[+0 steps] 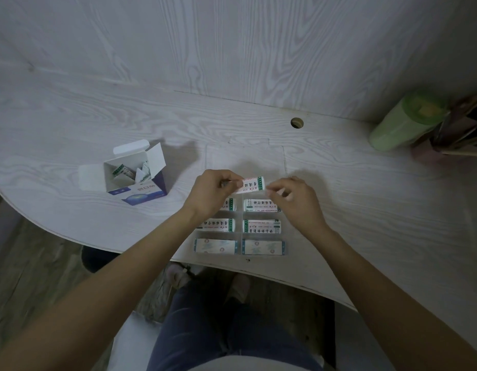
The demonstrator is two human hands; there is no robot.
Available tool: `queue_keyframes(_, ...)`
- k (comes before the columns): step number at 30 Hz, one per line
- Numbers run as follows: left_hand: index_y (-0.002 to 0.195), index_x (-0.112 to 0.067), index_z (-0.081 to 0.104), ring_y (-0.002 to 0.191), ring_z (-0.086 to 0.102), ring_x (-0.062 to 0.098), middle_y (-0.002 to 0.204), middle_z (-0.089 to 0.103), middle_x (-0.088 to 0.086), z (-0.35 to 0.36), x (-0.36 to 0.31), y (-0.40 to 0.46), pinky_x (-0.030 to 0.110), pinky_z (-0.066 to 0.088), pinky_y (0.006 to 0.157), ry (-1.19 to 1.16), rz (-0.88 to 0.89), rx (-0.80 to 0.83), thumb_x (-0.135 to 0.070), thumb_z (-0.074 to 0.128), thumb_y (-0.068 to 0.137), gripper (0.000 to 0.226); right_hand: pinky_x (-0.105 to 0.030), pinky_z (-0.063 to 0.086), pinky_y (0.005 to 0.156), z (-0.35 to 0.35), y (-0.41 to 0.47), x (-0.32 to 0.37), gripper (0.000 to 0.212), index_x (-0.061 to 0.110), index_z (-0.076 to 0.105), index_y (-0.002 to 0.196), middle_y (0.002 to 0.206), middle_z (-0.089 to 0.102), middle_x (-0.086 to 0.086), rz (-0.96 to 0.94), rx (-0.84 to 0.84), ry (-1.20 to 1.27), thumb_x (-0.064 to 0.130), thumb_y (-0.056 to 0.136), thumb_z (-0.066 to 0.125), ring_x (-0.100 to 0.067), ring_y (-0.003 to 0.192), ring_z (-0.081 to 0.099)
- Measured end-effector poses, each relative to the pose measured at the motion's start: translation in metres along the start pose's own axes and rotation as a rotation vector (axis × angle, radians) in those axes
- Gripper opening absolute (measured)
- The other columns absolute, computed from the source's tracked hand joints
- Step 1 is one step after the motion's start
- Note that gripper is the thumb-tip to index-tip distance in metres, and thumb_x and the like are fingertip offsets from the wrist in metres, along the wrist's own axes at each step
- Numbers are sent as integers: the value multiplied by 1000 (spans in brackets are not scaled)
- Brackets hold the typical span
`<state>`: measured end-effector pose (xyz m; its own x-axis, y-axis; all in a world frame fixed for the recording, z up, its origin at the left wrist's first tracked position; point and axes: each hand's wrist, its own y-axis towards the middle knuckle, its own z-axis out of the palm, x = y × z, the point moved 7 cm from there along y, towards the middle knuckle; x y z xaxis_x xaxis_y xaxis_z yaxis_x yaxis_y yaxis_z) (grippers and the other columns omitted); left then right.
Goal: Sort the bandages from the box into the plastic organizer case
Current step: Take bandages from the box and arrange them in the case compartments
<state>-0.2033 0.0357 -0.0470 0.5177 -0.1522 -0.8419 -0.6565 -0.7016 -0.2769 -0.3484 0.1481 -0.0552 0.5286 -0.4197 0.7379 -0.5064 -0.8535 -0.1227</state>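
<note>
My left hand (pixel 213 191) pinches the left end of a white wrapped bandage (pixel 252 184), held flat above the clear plastic organizer case (pixel 239 238). My right hand (pixel 293 199) hovers at the bandage's right end with curled fingers; whether it touches is unclear. Several compartments of the case hold bandages (pixel 262 226), and its clear lid (pixel 245 159) lies open behind. The open cardboard box (pixel 135 175) stands to the left with more bandages (pixel 122 170) inside.
A green cylindrical bottle (pixel 403 124) lies at the far right beside a stack of papers and packets (pixel 462 129). A round cable hole (pixel 297 122) is in the table behind the case. The curved table edge (pixel 151 253) runs near my knees.
</note>
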Motion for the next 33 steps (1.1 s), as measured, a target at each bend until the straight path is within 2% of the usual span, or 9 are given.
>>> queue_keyframes(3, 95, -18, 72, 74, 58, -4, 82, 66, -12, 12, -7, 1, 2, 41, 66, -3, 14, 32, -17, 64, 89, 10, -8, 43, 65, -6, -1, 7, 18, 15, 68, 107, 90, 66, 9, 100, 52, 431, 19, 91, 61, 6, 74, 58)
queue_keyframes(6, 93, -20, 69, 74, 60, 0, 84, 68, -5, 25, -12, 3, 5, 42, 63, -6, 11, 55, -20, 68, 86, 6, -9, 43, 61, -11, 0, 6, 12, 13, 70, 97, 85, 68, 5, 105, 35, 508, 9, 86, 67, 7, 68, 59)
queue_keyframes(9, 99, -18, 65, 66, 58, -2, 81, 66, -4, 31, -13, 5, 4, 41, 55, 41, -1, 51, -20, 68, 86, 14, -7, 44, 62, -14, 1, -7, 13, 18, 71, 81, 78, 70, 7, 120, -2, 381, 5, 80, 72, 7, 69, 62)
queue_keyframes(12, 103, -15, 64, 72, 60, 3, 86, 64, -4, 36, -8, 6, 5, 43, 60, 119, -27, 56, -16, 65, 88, 15, -3, 44, 64, -16, -1, -21, 11, 18, 71, 80, 74, 67, 9, 151, -47, 249, 7, 78, 75, 8, 66, 61)
queue_keyframes(16, 106, -17, 69, 89, 62, 17, 101, 68, 2, 45, -6, 6, 27, 49, 74, 431, 3, 75, -18, 57, 93, 17, 0, 40, 59, -9, -2, -27, 10, 9, 72, 88, 74, 63, 3, 162, -59, 78, 12, 80, 75, 6, 64, 55)
queue_keyframes(19, 113, -22, 67, 103, 57, 20, 111, 63, 1, 47, -11, 6, 31, 45, 75, 647, 51, 58, -22, 51, 96, 23, -17, 47, 67, 1, 2, -25, 15, 8, 71, 94, 86, 67, -7, 116, -11, -110, 17, 83, 72, -8, 69, 55)
queue_keyframes(21, 113, -23, 67, 105, 52, 20, 111, 61, 2, 49, -13, 8, 29, 40, 72, 739, 85, 56, -21, 52, 96, 22, -25, 44, 68, 3, 3, -24, 18, 10, 70, 97, 94, 63, -7, 96, 13, -206, 22, 85, 70, -11, 76, 53)
queue_keyframes(26, 111, -20, 68, 105, 51, 21, 111, 61, 4, 49, -12, 11, 28, 37, 72, 823, 84, 73, -23, 53, 95, 21, -27, 37, 70, 4, -2, -23, 27, 14, 67, 105, 106, 53, -2, 79, 56, -404, 34, 87, 64, -15, 103, 48)
queue_keyframes(33, 108, -15, 69, 104, 52, 22, 111, 61, 5, 48, -8, 15, 31, 41, 77, 866, -24, 75, -30, 58, 92, 24, -30, 40, 70, 5, -1, -27, 31, 8, 70, 95, 102, 56, -7, 185, 94, -445, 38, 89, 61, -20, 99, 50)
